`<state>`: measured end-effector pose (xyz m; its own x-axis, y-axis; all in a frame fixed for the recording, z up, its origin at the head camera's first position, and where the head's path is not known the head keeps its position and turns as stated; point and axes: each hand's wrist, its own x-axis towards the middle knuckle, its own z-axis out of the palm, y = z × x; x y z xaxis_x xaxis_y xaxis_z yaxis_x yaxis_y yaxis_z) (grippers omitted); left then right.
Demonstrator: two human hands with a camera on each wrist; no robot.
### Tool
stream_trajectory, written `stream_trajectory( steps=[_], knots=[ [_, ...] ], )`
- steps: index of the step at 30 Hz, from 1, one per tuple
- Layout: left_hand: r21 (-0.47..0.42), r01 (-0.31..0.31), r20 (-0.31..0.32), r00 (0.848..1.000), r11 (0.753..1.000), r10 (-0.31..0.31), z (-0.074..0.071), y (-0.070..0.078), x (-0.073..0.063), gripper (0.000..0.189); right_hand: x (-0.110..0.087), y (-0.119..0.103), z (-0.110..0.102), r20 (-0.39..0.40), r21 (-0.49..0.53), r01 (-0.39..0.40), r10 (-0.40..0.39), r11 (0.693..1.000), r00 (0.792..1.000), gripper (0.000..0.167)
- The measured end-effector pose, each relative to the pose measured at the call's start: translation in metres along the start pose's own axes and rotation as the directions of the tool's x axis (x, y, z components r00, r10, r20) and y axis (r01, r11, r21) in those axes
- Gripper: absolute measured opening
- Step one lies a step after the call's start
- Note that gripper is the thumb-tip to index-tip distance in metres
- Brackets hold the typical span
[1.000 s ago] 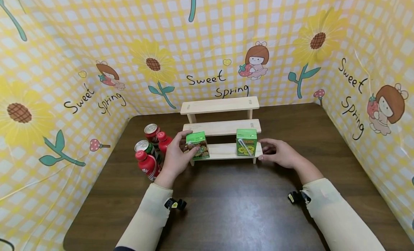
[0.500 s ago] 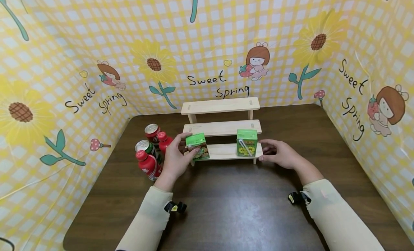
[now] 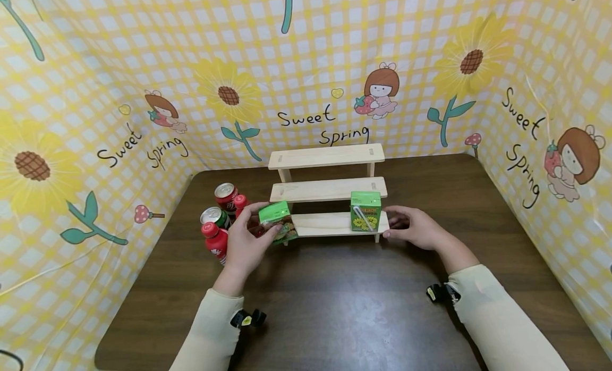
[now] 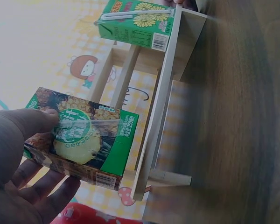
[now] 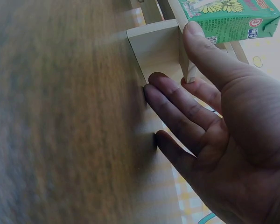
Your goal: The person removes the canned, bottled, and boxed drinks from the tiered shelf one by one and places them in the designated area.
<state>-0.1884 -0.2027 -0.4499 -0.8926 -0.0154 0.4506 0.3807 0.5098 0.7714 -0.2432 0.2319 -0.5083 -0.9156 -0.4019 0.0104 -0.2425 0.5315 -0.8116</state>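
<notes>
My left hand point(image 3: 248, 249) grips a green-topped juice box point(image 3: 279, 222) with a pineapple picture, thumb on the front and fingers behind. The box is tilted at the left end of the lowest step of a three-step wooden display shelf point(image 3: 322, 225). In the left wrist view, the juice box point(image 4: 79, 135) appears apart from the board. A second green juice box point(image 3: 365, 211), with yellow flowers and a straw, stands upright at that step's right end. My right hand point(image 3: 416, 227) holds the step's right end between thumb and index finger; its other fingers point(image 5: 175, 107) extend below the board.
Left of the shelf stand a red can point(image 3: 226, 195), a green can point(image 3: 215, 216) and a red bottle point(image 3: 216, 241). Another red bottle point(image 3: 240, 202) is partly behind my left hand. A checked cloth point(image 3: 306, 68) surrounds the brown table point(image 3: 334, 307).
My left hand has drawn the pineapple juice box leftward and tilted it more, away from its upright place on the lowest step. The right hand and flowered box keep their places.
</notes>
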Motion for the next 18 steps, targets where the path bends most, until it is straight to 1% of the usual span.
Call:
stream_trajectory(
  steps=[4,9,11,13,18],
  knots=[
    [0.008,-0.001,-0.026,1.0,1.0,0.001,-0.007,-0.003,-0.006,0.057,0.0,0.001,0.0,0.002,0.001,0.002,-0.002,1.0,1.0,0.071],
    [0.007,0.034,-0.062,0.997,0.999,-0.033,-0.014,-0.011,-0.017,0.06,0.001,0.003,0.001,0.001,0.001,-0.001,0.001,1.0,1.0,0.071],
    [0.0,0.047,-0.07,0.996,0.999,-0.047,-0.017,-0.012,-0.021,0.06,0.001,0.002,0.001,-0.005,-0.002,-0.008,0.008,1.0,1.0,0.071],
    [-0.015,0.051,-0.076,0.996,0.999,-0.052,-0.019,-0.007,-0.024,0.059,0.001,0.001,0.0,-0.011,-0.001,-0.013,0.013,1.0,1.0,0.07],
    [-0.043,0.034,-0.079,0.996,0.999,-0.037,-0.025,0.012,-0.03,0.057,0.0,0.0,0.0,-0.014,0.001,-0.017,0.017,1.0,1.0,0.069]
  ],
)
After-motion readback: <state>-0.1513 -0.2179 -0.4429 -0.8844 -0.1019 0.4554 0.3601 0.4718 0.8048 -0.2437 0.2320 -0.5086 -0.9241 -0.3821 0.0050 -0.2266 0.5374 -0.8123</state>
